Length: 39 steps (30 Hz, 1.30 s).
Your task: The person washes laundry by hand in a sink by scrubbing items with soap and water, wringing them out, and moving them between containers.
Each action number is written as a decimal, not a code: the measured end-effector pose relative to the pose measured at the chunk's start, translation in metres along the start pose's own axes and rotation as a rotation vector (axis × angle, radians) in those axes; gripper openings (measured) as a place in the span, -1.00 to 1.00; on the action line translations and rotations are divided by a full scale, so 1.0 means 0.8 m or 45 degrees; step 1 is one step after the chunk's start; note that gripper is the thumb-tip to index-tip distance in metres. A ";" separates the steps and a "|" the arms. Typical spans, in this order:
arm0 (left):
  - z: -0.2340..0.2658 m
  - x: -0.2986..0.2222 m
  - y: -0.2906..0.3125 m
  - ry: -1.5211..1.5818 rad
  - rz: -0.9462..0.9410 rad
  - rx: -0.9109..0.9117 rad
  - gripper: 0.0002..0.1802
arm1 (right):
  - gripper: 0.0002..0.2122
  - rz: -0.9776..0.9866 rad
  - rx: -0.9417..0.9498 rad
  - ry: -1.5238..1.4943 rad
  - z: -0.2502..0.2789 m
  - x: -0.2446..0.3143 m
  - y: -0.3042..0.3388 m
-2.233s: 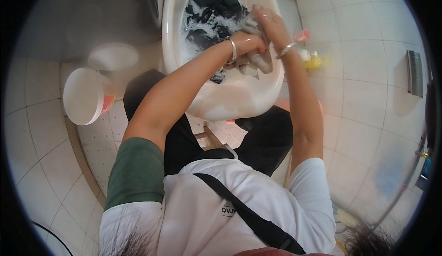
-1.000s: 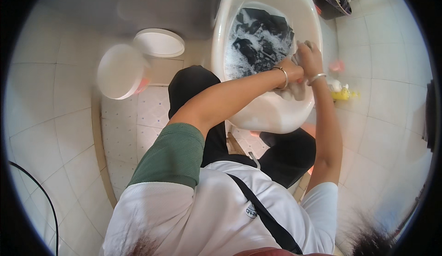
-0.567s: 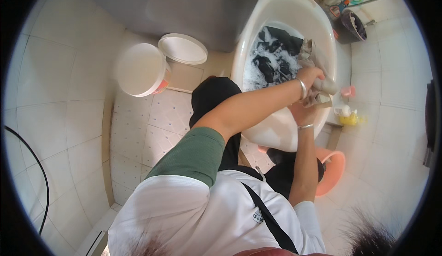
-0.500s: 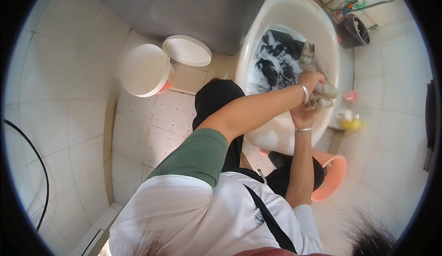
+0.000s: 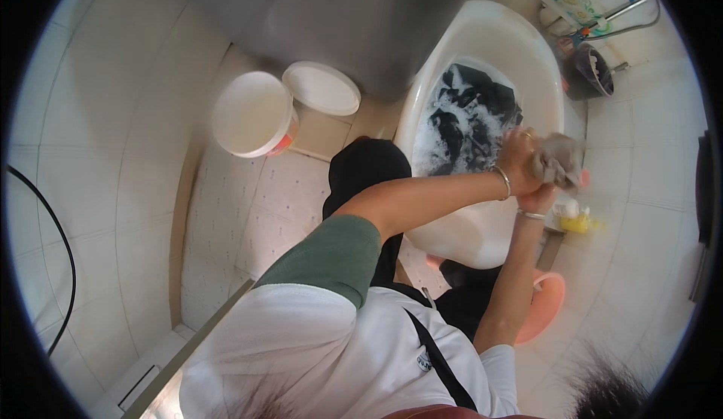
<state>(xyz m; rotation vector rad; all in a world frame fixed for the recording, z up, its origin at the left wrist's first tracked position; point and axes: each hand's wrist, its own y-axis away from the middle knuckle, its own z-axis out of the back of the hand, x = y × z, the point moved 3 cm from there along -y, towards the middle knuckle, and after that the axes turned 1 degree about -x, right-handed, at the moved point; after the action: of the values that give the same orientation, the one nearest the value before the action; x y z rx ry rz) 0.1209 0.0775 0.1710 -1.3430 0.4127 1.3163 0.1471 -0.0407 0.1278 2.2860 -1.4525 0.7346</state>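
Both my hands are closed on a bunched beige-grey cloth (image 5: 559,161) above the right rim of the white bathtub (image 5: 467,234). My left hand (image 5: 520,159), with a bangle at its wrist, grips the cloth from the left. Just below it, my right hand (image 5: 536,199) holds the lower part, its fingers partly hidden by the cloth. In the tub, dark clothes (image 5: 474,114) lie in foamy water to the left of my hands.
A white bucket (image 5: 252,114) stands on the floor at left, its round lid (image 5: 322,89) beside it. Right of the tub are a yellow item (image 5: 575,224) and an orange-pink basin (image 5: 544,310). A dark bin (image 5: 590,72) stands at the far right.
My hands have moved right with the cloth, which hung down toward the dark clothes before and is now gathered into a tight bunch over the rim. The whole view has shifted slightly.
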 end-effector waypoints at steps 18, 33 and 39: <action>-0.034 0.049 0.015 0.164 0.451 0.550 -0.47 | -0.64 0.049 -0.511 0.331 0.072 0.000 -0.023; -0.056 0.100 0.012 0.073 0.529 1.021 -0.60 | -0.70 0.706 -1.898 0.980 0.147 0.282 0.276; -0.047 0.124 0.014 0.014 0.489 0.985 -0.65 | -0.56 0.536 -2.344 1.137 0.268 0.320 0.468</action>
<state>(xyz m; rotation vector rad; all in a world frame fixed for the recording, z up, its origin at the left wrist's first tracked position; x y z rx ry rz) 0.1590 0.0860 0.0717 -0.6325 1.0995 1.2529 -0.0514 -0.5012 0.1056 0.1942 -1.1235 0.1410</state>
